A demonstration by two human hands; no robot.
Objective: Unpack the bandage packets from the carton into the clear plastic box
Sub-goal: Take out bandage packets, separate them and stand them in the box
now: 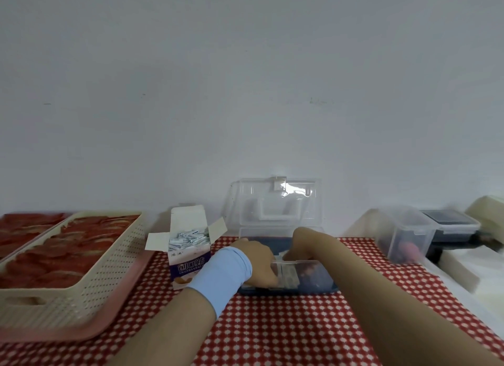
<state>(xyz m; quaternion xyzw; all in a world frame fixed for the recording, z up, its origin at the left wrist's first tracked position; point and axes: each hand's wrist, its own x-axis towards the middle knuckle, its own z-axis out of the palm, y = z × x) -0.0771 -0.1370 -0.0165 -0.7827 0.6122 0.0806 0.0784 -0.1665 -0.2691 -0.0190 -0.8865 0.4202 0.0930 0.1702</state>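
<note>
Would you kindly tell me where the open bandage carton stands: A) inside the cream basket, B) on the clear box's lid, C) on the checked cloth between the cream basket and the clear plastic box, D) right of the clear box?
C: the carton stands upright on the checked cloth, with the cream basket to its left and the clear plastic box to its right.
</note>
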